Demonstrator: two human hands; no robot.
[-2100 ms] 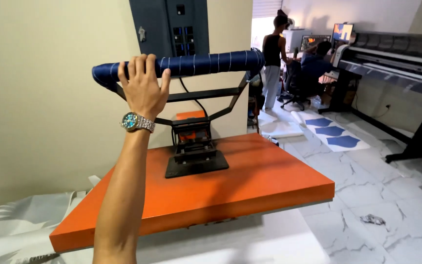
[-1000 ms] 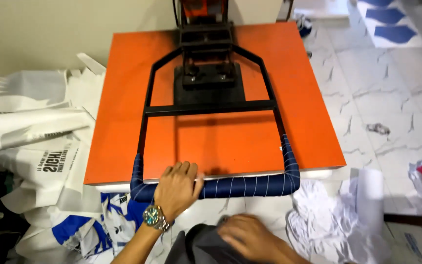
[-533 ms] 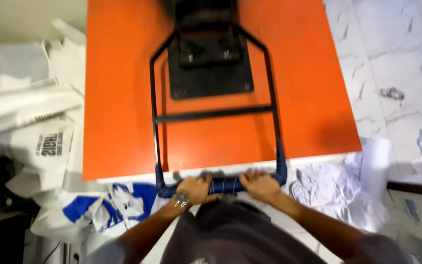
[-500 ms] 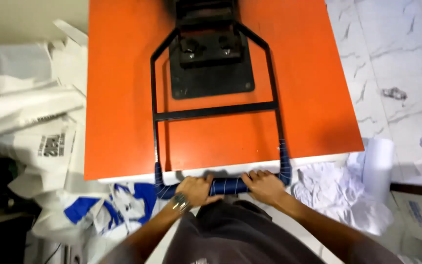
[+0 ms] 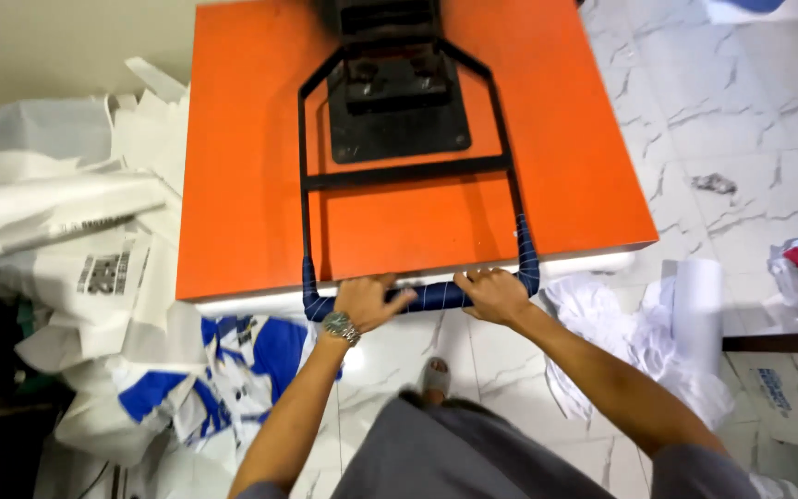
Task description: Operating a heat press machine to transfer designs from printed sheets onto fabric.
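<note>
your left hand (image 5: 365, 301) is wrapping the blue-taped handle bar (image 5: 427, 296) near its left end, fingers curled over it, and your right hand (image 5: 491, 294) is gripping the same bar toward its right end, closed around it. that bar is sitting just off the near edge of the orange press plate (image 5: 251, 185), with the black frame (image 5: 399, 171) running back to the black block (image 5: 397, 111) at the middle of the plate.

what is looking risky to me: your knuckles are lying very close to the plate's near edge and the pale slab (image 5: 593, 263) under it, so a slip forward is likely putting skin against what may be hot metal. your watch (image 5: 340, 325) is riding close to that edge too. uneven pull from the two hands is probably twisting the frame.

room is tightest on your left, where white bags and paper (image 5: 76, 231) are piling against the plate's left edge and a blue-and-white sheet (image 5: 233, 360) is spilling onto the floor (image 5: 750, 111) beside your foot (image 5: 434, 377). to the right, crumpled white cloth (image 5: 593, 305) and a white roll (image 5: 697, 305) are crowding the near right corner. open marble is showing only past the right edge.
</note>
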